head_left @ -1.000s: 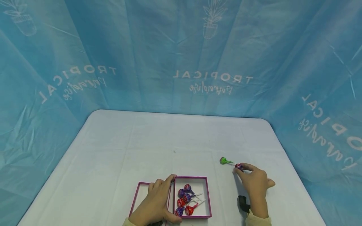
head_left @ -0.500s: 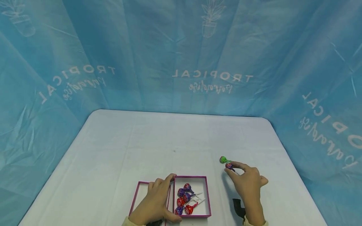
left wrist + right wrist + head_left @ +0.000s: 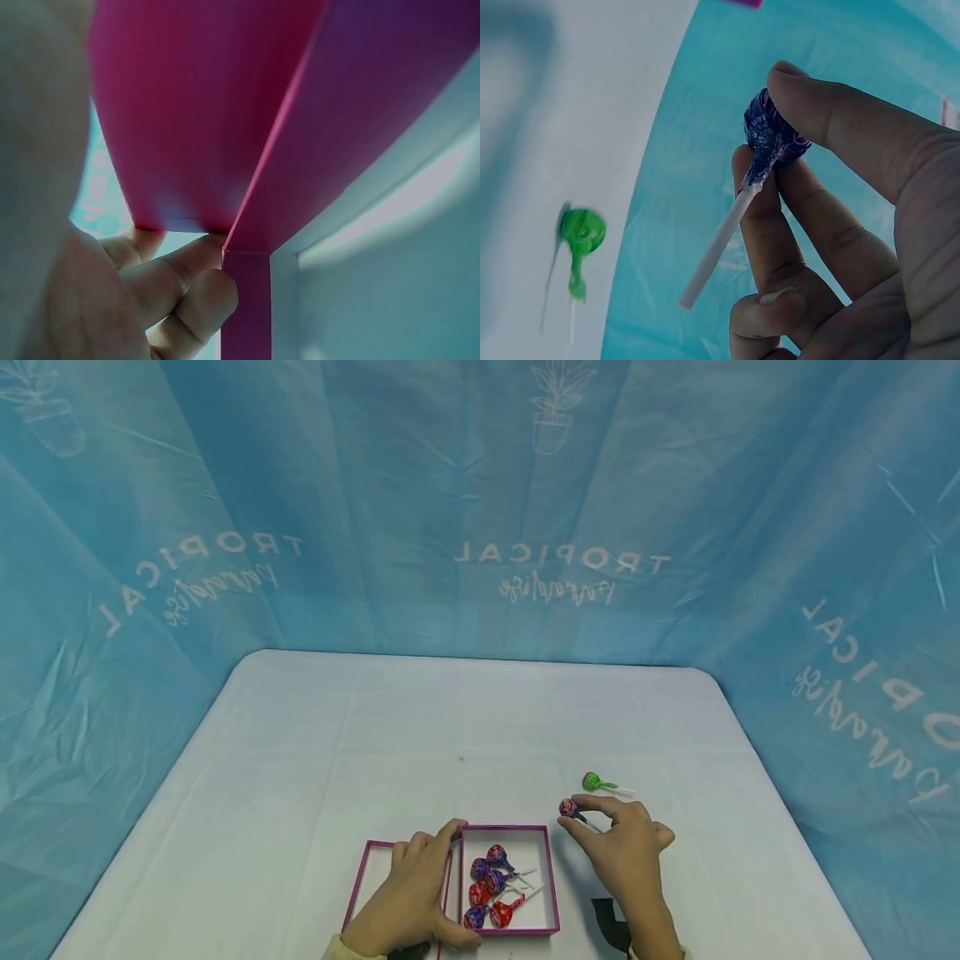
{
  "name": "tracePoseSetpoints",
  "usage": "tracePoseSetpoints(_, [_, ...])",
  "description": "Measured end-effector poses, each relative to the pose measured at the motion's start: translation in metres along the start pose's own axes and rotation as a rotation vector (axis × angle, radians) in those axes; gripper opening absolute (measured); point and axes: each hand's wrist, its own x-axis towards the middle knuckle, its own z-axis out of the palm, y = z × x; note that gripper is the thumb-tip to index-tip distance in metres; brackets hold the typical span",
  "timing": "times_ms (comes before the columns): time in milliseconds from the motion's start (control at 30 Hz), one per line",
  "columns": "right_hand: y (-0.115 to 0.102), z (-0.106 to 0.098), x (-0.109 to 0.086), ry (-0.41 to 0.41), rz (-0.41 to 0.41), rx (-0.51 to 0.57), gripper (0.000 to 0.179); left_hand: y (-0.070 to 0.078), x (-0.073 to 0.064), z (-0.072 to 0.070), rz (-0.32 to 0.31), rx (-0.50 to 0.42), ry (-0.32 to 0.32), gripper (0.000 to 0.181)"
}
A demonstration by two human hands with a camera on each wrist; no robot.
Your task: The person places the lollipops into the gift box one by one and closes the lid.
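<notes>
My right hand (image 3: pixel 624 847) pinches a purple-wrapped lollipop (image 3: pixel 569 808) by its candy head, above the table and just beyond the far right corner of a magenta-edged white box (image 3: pixel 554 881). In the right wrist view the white lollipop stick (image 3: pixel 716 251) points away from the fingers. My left hand (image 3: pixel 412 893) grips the left side of that box, thumb at the near corner and a finger at the far one. Several purple and red lollipops (image 3: pixel 501 913) lie inside, sticks mostly to the right. The left wrist view has fingers (image 3: pixel 210 300) curled at the magenta wall's end.
A green lollipop (image 3: pixel 592 782) lies on the white table (image 3: pixel 315 735) behind my right hand. Another magenta-edged tray or lid (image 3: pixel 358 885) sits left of the box, partly under my left hand. Blue printed curtains (image 3: pixel 480 510) surround the table.
My right hand has carried the purple lollipop leftward from beside the green one toward the box, uncovering the green lollipop's stick. My left hand has stayed on the box.
</notes>
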Motion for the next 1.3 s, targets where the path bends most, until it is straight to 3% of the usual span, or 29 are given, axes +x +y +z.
tracePoseSetpoints(633, [-0.030, 0.004, -0.016, -0.046, -0.101, 0.038, 0.032, 0.000, 0.003, -0.001, -0.021, 0.025, -0.022, 0.139])
tracePoseSetpoints(1300, [-0.041, 0.015, -0.028, -0.206, -0.110, 0.092, 0.030, -0.003, 0.001, 0.000, 0.001, 0.053, -0.009, 0.139])
